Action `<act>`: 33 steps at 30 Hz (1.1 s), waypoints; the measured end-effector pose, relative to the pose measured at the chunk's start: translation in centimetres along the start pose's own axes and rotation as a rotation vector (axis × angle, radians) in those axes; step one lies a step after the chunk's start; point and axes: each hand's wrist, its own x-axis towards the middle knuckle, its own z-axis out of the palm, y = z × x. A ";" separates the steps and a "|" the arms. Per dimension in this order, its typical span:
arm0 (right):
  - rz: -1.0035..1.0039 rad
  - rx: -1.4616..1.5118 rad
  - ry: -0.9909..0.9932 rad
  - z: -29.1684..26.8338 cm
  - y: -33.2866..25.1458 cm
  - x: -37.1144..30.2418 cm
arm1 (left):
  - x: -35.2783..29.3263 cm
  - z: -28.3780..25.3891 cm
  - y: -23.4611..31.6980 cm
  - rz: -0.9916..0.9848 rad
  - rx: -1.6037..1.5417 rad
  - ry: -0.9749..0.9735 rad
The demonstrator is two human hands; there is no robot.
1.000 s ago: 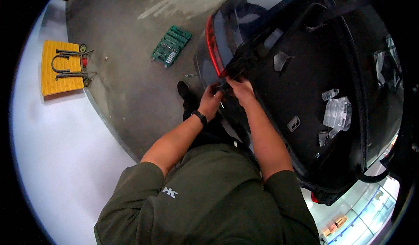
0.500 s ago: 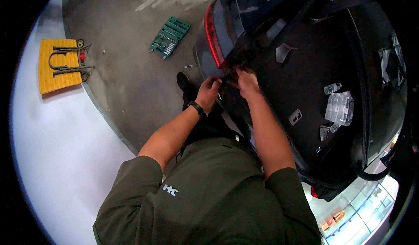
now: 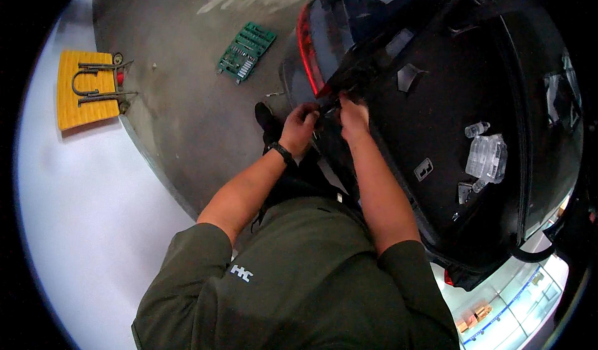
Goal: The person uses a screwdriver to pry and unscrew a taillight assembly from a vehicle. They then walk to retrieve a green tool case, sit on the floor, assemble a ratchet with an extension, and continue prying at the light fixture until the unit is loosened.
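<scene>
Both of my hands are at the rear corner of a dark car, just below the inner end of its red tail light (image 3: 308, 51). My left hand (image 3: 299, 129) has its thumb and fingers pressed together at the dark edge of the boot opening. Close beside it to the right, my right hand (image 3: 354, 118) is curled with its fingers inside that edge. A small dark part shows between the two hands, too dim to name. What the fingers grip is hidden in shadow.
In the dark boot (image 3: 398, 138) lie a pack of clear bottles (image 3: 487, 158), a loose bottle (image 3: 477, 129) and a metal bracket (image 3: 465, 192). On the floor are a green tool case (image 3: 246, 51) and a small metal tool (image 3: 274, 94). A yellow folding table (image 3: 87, 91) stands against the white wall.
The whole view has shifted slightly. My left fingers have curled a little more, and my right hand has turned slightly; both stay at the same corner below the tail light.
</scene>
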 end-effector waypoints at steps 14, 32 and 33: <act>-0.001 -0.236 -0.283 -0.4 -2.6 -2.3 | -1.2 0.3 1.2 -0.006 -0.023 -0.074; 0.070 -0.023 -0.363 -1.5 -2.6 -2.1 | 0.4 -0.7 0.0 -0.069 -0.010 -0.018; 0.002 -0.049 -0.385 -1.6 -2.0 -1.5 | 0.4 -0.6 -0.1 -0.073 0.023 -0.029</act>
